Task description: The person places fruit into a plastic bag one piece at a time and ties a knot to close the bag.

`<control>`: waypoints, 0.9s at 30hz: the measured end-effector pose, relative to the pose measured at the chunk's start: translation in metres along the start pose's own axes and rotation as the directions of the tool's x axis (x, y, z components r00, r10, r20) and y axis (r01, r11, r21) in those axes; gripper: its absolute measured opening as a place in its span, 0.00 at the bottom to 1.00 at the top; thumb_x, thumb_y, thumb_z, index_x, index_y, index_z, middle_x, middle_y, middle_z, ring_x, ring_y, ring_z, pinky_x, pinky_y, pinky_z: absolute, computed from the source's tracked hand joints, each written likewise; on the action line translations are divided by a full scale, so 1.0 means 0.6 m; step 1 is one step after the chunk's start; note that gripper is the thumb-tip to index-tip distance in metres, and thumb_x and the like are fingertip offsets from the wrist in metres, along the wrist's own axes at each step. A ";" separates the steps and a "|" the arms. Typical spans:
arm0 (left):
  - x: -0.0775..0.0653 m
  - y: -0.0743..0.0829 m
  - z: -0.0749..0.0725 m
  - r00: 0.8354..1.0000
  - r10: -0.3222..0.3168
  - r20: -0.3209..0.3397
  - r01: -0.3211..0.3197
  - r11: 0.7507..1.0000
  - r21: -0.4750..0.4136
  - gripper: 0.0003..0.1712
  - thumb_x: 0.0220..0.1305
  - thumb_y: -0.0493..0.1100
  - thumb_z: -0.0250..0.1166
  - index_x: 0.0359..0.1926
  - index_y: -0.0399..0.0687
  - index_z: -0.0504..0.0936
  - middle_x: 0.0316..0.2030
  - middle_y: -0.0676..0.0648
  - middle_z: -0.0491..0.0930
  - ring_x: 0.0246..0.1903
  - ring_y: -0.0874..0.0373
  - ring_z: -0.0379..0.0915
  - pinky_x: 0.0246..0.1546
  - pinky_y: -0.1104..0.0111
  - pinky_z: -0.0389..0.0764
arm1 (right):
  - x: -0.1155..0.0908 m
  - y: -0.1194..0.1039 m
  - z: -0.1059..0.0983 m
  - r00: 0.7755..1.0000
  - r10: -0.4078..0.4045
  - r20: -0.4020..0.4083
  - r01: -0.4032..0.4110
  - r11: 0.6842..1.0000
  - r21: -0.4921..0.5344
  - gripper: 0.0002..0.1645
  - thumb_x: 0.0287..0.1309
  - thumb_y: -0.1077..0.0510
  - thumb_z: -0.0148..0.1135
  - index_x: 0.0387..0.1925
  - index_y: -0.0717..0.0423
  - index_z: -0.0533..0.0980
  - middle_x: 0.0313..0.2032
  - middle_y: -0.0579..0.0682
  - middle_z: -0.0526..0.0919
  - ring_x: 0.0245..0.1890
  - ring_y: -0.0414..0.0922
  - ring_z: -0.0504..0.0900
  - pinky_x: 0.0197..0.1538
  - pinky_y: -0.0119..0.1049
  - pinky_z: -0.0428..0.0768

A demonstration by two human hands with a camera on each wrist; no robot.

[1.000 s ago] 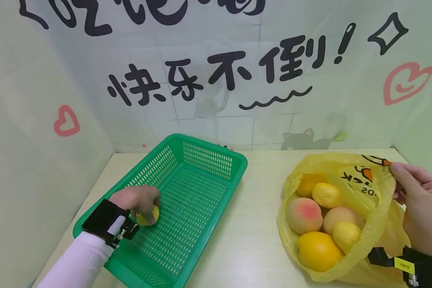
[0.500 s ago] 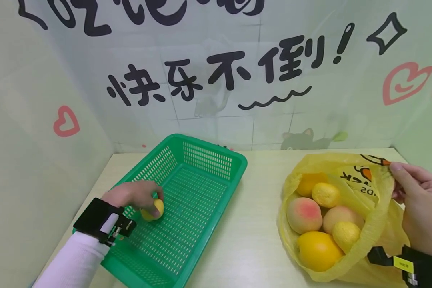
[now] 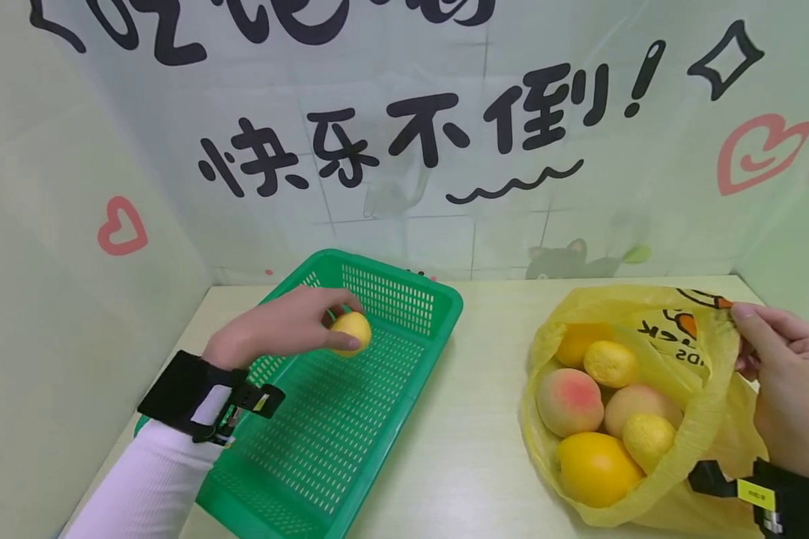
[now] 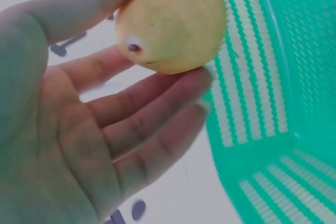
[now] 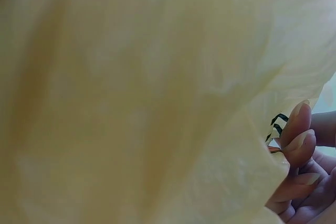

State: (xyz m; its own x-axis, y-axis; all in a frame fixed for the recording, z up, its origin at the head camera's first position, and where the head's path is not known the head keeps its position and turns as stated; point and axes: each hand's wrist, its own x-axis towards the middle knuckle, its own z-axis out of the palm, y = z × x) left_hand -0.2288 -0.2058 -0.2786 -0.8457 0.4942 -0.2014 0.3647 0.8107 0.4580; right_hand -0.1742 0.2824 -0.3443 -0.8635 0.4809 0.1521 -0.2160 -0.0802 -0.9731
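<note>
My left hand (image 3: 286, 322) pinches a small yellow lemon (image 3: 354, 329) between thumb and fingers, raised over the green plastic basket (image 3: 421, 393). In the left wrist view, the lemon (image 4: 173, 22) shows a small dark stem spot, and the lower fingers spread beneath it. On the right, my right hand (image 3: 792, 389) pinches the rim of a yellow plastic bag (image 3: 717, 389), holding its mouth wide. The bag's film fills most of the right wrist view, with curled fingertips (image 5: 300, 142) at its edge.
Inside the bag lie peaches (image 3: 571, 403), bumpy lemons (image 3: 610, 364) and a larger smooth orange-yellow fruit (image 3: 596, 470). A pale table (image 3: 472, 419) separates basket and bag. Behind stands a wall sheet (image 3: 404, 239) with black lettering.
My left hand has lifted the lemon up from the basket's floor and moved it right and toward the back. The right hand and bag stay in place.
</note>
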 end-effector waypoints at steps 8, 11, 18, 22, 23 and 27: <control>0.032 0.070 0.006 0.990 0.107 -0.092 -0.110 0.994 -0.022 0.25 0.62 0.52 0.68 0.57 0.50 0.77 0.44 0.52 0.82 0.46 0.56 0.76 0.41 0.66 0.79 | -0.002 -0.001 0.000 1.000 0.002 0.005 -0.002 1.000 -0.006 0.07 0.64 0.54 0.62 0.40 0.49 0.83 0.28 0.41 0.79 0.22 0.37 0.70 0.24 0.20 0.71; 0.050 0.094 0.014 0.980 0.170 -0.104 -0.173 0.985 -0.024 0.24 0.62 0.52 0.68 0.57 0.51 0.77 0.46 0.53 0.81 0.46 0.57 0.75 0.43 0.67 0.78 | -0.002 -0.002 0.001 1.000 0.000 0.007 0.000 1.000 -0.010 0.07 0.65 0.54 0.61 0.40 0.49 0.83 0.28 0.41 0.79 0.22 0.36 0.70 0.24 0.19 0.71; 0.083 0.146 0.027 0.949 0.302 -0.086 -0.303 0.953 0.008 0.25 0.63 0.51 0.68 0.59 0.50 0.76 0.50 0.53 0.81 0.48 0.60 0.75 0.49 0.70 0.78 | 0.000 -0.005 0.001 1.000 0.018 0.004 -0.018 0.999 -0.049 0.07 0.64 0.52 0.62 0.41 0.47 0.82 0.29 0.39 0.80 0.23 0.36 0.70 0.25 0.19 0.71; 0.101 0.174 0.034 0.940 0.338 -0.036 -0.337 0.941 0.032 0.26 0.63 0.51 0.68 0.60 0.51 0.75 0.52 0.54 0.80 0.50 0.62 0.74 0.50 0.73 0.77 | 0.000 -0.004 0.002 1.000 0.017 -0.003 -0.017 0.999 -0.037 0.07 0.63 0.53 0.62 0.40 0.48 0.83 0.28 0.39 0.80 0.23 0.36 0.70 0.24 0.19 0.71; 0.106 0.180 0.036 0.939 0.343 -0.026 -0.342 0.939 0.040 0.26 0.63 0.51 0.68 0.60 0.51 0.75 0.52 0.54 0.80 0.50 0.62 0.74 0.50 0.73 0.77 | 0.000 -0.004 0.002 1.000 0.015 -0.003 -0.015 0.999 -0.033 0.07 0.64 0.53 0.62 0.40 0.48 0.83 0.28 0.39 0.80 0.23 0.36 0.70 0.24 0.19 0.71; 0.122 0.203 0.046 0.931 0.364 -0.001 -0.364 0.930 0.051 0.27 0.64 0.51 0.67 0.61 0.50 0.75 0.53 0.53 0.81 0.50 0.61 0.75 0.48 0.75 0.77 | 0.001 -0.003 0.001 1.000 0.004 0.004 -0.004 1.000 -0.010 0.07 0.64 0.54 0.62 0.40 0.49 0.83 0.27 0.40 0.80 0.22 0.36 0.70 0.23 0.20 0.71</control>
State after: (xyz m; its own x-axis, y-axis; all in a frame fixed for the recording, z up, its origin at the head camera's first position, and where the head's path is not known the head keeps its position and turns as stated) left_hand -0.2356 -0.0624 -0.2616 -0.6550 0.7554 -0.0198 0.6670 0.5902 0.4547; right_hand -0.1746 0.2821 -0.3424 -0.8665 0.4766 0.1485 -0.2075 -0.0732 -0.9755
